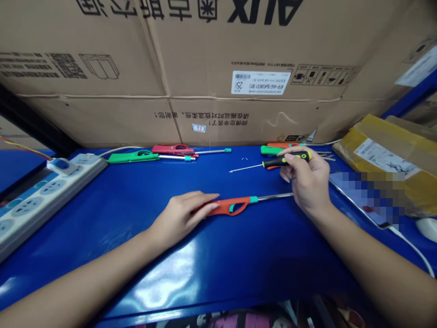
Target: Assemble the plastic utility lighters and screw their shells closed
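My left hand (186, 212) is closed around the handle end of an orange gas lighter (227, 207), which lies on the blue shelf (218, 264). The lighter has a teal trigger and collar, and its metal tube points right, its tip reaching behind my right wrist. Held up in my right hand (309, 177) is a screwdriver (271, 161) with a black and yellow handle. Its thin shaft points left, above the shelf and beyond the lighter. Two tiny pale slivers (244, 159) lie near the shaft.
Green (134, 156) and red lighters (172, 149) lie at the back left; more (273, 149) lie behind my right hand. A power strip (51, 196) runs along the left. At right are a phone (358, 200) with a cable and a yellow-taped package (385, 159). A large carton (205, 68) stands behind.
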Demonstrator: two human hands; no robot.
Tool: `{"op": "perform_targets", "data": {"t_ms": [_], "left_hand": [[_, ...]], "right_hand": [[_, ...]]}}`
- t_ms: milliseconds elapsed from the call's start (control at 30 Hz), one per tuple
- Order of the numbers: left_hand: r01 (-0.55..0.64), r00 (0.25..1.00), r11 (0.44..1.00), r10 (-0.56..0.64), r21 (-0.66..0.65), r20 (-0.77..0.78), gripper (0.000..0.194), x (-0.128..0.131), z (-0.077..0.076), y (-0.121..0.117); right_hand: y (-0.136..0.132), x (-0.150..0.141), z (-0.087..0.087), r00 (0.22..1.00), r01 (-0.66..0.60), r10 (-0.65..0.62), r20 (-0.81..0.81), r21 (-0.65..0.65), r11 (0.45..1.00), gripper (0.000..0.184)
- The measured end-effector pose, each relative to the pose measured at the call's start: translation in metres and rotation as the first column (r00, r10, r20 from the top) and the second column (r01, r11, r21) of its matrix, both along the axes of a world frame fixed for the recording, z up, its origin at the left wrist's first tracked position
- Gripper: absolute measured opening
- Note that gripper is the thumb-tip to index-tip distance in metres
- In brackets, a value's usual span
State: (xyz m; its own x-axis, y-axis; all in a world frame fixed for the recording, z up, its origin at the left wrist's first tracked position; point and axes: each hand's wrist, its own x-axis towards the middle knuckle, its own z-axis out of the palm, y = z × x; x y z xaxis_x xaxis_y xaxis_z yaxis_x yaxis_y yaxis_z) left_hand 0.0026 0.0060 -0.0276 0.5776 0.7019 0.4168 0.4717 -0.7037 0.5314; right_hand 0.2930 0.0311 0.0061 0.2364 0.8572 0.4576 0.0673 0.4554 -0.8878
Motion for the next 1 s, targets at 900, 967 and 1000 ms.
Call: {"op": "perform_targets", "data": {"t_ms": [900,967,1000], "left_hand": [[0.058,0.79,0.622,0.45,-0.781,0.417,0.03,0.013,0.017,-0.001],[0.046,0.795,0.639,0.442,-0.768,0.416,0.033,0.013,0.016,-0.001],[0.031,0.8,0.66,0.434,-0.751,0.414,0.033,0.012,0.016,0.0]], "right_hand": [[-0.017,-0.02,-0.01,0.974,-0.223,0.219,-0.051,-0.091,0.971,0.008],[-0.017,-0.02,-0.01,0.978,-0.207,0.204,-0.043,-0.112,0.972,0.009],[-0.017,-0.02,-0.01,0.979,-0.204,0.2,-0.043,-0.118,0.972,0.009]]}}
